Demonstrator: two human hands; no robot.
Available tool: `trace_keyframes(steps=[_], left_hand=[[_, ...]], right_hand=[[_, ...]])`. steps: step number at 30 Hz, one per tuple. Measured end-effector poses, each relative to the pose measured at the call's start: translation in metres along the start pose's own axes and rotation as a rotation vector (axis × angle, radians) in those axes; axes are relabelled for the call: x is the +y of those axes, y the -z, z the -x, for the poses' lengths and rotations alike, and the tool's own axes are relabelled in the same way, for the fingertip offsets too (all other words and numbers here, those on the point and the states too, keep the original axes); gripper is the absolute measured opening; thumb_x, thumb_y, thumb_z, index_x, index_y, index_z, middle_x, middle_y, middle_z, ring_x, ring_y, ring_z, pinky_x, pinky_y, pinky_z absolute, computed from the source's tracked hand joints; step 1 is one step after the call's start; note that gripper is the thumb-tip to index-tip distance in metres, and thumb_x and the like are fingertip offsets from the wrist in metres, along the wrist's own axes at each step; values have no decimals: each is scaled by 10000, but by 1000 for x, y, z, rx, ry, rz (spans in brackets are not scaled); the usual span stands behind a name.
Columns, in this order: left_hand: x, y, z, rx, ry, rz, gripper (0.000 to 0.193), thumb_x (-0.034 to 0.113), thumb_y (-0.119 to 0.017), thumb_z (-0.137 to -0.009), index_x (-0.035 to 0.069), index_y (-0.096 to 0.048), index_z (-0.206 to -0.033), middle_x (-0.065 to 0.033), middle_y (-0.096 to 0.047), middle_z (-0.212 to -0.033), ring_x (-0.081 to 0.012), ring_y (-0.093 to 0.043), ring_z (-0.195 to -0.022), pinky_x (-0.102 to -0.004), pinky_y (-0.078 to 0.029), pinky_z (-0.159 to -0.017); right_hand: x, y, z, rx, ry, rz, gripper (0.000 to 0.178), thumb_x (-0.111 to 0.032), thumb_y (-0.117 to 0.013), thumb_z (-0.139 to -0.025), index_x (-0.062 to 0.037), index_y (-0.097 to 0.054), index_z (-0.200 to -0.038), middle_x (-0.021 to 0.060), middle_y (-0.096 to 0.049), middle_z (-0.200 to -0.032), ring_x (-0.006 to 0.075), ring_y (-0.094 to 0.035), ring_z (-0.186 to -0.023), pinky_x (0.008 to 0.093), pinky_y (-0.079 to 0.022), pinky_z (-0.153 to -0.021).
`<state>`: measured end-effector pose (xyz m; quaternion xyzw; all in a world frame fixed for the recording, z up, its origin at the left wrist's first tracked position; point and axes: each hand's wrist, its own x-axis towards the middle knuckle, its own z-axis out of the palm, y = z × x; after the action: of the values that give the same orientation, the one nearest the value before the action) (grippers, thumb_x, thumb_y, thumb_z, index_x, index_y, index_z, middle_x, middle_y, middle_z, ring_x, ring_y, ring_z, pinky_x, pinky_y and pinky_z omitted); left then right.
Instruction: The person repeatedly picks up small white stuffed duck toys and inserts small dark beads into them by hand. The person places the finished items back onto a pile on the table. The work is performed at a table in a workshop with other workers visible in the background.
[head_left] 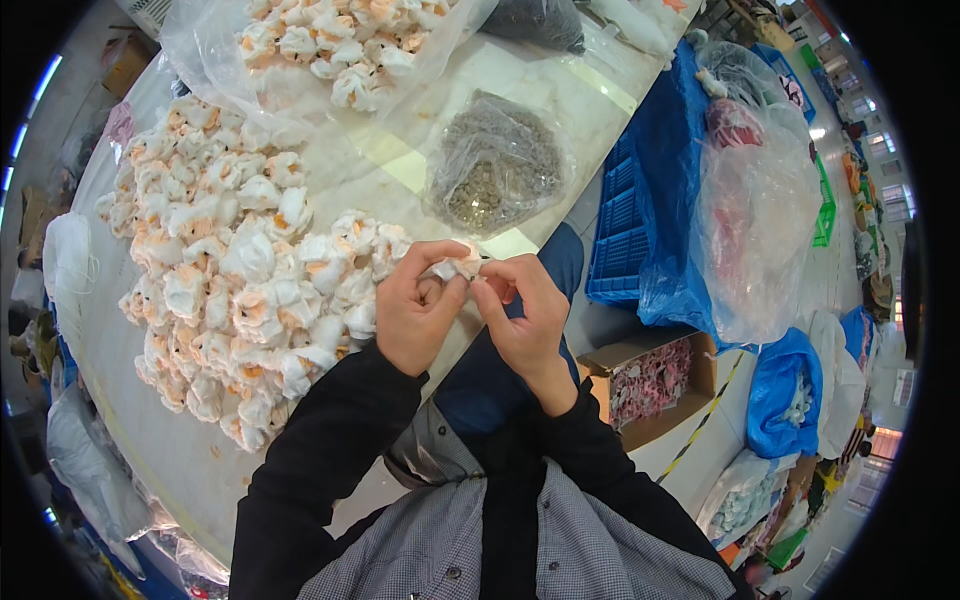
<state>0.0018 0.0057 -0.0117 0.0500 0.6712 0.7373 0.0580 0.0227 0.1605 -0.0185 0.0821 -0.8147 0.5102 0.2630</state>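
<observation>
fluffy piece [461, 266] sits pinched in both hands [412, 312] [530, 308] near table edge [585, 145], pile [235, 275] close left.

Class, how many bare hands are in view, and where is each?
2: the left hand, beside the pile of white-and-orange plush pieces; the right hand, to its right. Both touch one small plush piece.
</observation>
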Motion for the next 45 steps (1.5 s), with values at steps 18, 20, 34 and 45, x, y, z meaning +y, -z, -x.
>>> trace_keyframes(steps=[18,20,34,45], left_hand=[[1,2,3,-17,-118,-256,278,-29,-692,-921,44,-708,-1189,42,-574,-780,-6,-332,-530,-226,-274,-495],[-1,3,2,-56,-175,-270,285,-43,-693,-926,30,-706,-1201,34,-643,-954,5,-336,-559,-218,-259,-500],[5,6,-5,-170,-321,-494,250,120,-763,-889,67,-756,-1134,-125,-651,-898,-290,-656,-711,-366,-514,-622],[0,5,-3,-118,-386,-549,153,114,-763,-867,39,-732,-997,-141,-662,-872,-349,-679,-756,-408,-535,-651]], right_hand=[[0,-7,4,51,-39,65,111,-61,-778,-909,-35,-692,-974,76,-661,-877,148,-611,-589,279,-485,-530],[0,-6,4,48,-70,66,97,-65,-760,-929,-32,-689,-987,80,-662,-883,153,-621,-605,278,-489,-541],[1,1,12,-7,-160,-127,100,-102,-696,-1014,-7,-669,-1001,76,-655,-880,143,-641,-672,271,-492,-596],[2,-1,14,-37,-285,-179,146,-143,-701,-1024,-10,-663,-981,55,-647,-824,100,-612,-661,256,-470,-588]])
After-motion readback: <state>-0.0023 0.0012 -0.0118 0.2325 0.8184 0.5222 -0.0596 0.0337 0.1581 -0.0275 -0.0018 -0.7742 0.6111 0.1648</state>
